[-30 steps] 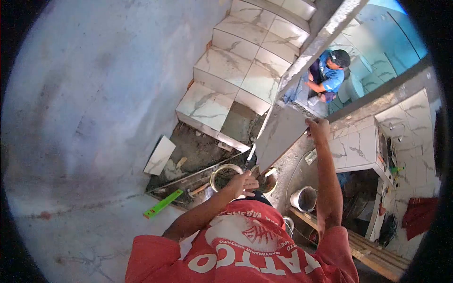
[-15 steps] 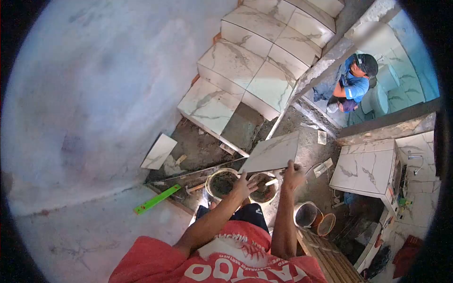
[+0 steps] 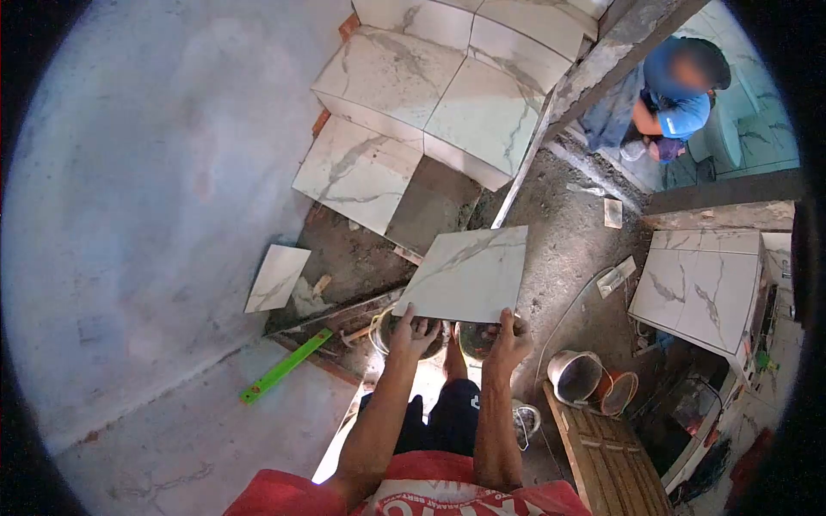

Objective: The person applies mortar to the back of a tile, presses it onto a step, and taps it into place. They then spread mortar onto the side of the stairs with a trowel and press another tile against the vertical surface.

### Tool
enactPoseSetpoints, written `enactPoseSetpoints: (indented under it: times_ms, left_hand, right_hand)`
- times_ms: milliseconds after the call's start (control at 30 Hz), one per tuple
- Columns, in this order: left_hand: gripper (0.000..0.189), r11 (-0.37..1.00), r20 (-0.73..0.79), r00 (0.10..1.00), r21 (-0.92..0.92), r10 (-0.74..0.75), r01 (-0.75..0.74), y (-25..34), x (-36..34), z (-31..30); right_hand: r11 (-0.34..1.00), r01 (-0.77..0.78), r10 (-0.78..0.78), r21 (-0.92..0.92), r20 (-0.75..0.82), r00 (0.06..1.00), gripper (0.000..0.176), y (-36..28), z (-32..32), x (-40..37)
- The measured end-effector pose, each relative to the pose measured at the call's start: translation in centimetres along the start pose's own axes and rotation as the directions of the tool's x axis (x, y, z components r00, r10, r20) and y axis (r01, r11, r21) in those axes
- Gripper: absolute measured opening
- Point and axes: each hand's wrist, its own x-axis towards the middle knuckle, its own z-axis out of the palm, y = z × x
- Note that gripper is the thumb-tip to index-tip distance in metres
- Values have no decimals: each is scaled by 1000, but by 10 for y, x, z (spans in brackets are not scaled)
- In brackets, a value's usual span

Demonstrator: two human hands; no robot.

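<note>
A large white floor tile (image 3: 469, 271) with grey marbling is held out in front of me by its near edge. My left hand (image 3: 415, 335) grips its near left corner, thumb on top. Near the right corner, my right hand (image 3: 509, 337) holds the same edge. Below the tile and hands stand two buckets, the left bucket (image 3: 379, 334) and the right bucket (image 3: 473, 342), both partly hidden. Beyond the tile, a bare grey mortar patch (image 3: 436, 199) lies beside a laid tile (image 3: 357, 172) on the lowest step.
Tiled stairs (image 3: 391, 73) rise ahead. A green level (image 3: 286, 366) and a hammer (image 3: 354, 335) lie left; a small tile piece (image 3: 277, 278) leans by the wall. Right are a trowel (image 3: 616, 277), tipped buckets (image 3: 575, 377), a wooden panel (image 3: 607, 447) and a tiled counter (image 3: 697, 284). Another person (image 3: 675, 95) crouches in the doorway.
My view has shifted and turned. The tile, still in both hands, has swung left and shows its face more fully. More of my legs shows below.
</note>
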Motion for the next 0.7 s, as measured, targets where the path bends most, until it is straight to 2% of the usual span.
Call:
enactPoseSetpoints:
  times_ms: [67, 133, 200, 233, 267, 333, 367, 400, 467, 533, 600, 700]
  left_hand:
    - [32, 998, 17, 999, 35, 43, -44, -1, 8, 0]
    - [31, 994, 19, 997, 75, 74, -76, -2, 15, -5]
    - [33, 957, 115, 969, 172, 218, -236, 3, 29, -1]
    - [34, 928, 181, 942, 200, 281, -315, 7, 45, -5]
    - [34, 927, 183, 941, 198, 285, -320, 13, 64, -6]
    - [36, 852, 363, 853, 229, 374, -471, 23, 92, -8]
    - [35, 833, 409, 811, 182, 419, -522, 27, 100, -2]
    - [35, 832, 415, 806, 176, 422, -526, 34, 117, 4]
    - [36, 849, 387, 839, 212, 382, -484, 45, 143, -2]
    - [36, 856, 384, 835, 176, 394, -485, 53, 150, 14]
    - [37, 863, 450, 818, 175, 359, -475, 61, 168, 12]
    - [38, 839, 461, 793, 167, 398, -518, 68, 192, 17]
  right_hand:
    - [978, -154, 156, 138, -6, 988, 21, -7, 1, 0]
    - [976, -170, 165, 136, 42, 985, 20, 8, -9, 3]
    - [905, -329, 315, 271, 95, 944, 17, 31, -12, 8]
    - [887, -366, 317, 281, 205, 926, 15, 44, -16, 12]
    - [886, -367, 317, 283, 209, 925, 15, 59, -10, 16]
    - [855, -453, 400, 253, 236, 886, 12, 94, -5, 17]
    - [833, -467, 387, 298, 290, 875, 11, 112, 1, 19]
    - [790, -486, 390, 374, 305, 869, 12, 128, 11, 22]
    - [737, -515, 386, 437, 354, 852, 14, 160, 26, 28]
    - [742, -527, 382, 413, 386, 840, 16, 195, 38, 42]
    - [749, -549, 399, 372, 408, 821, 18, 220, 43, 45]
    - [790, -464, 283, 401, 433, 856, 27, 235, 64, 55]
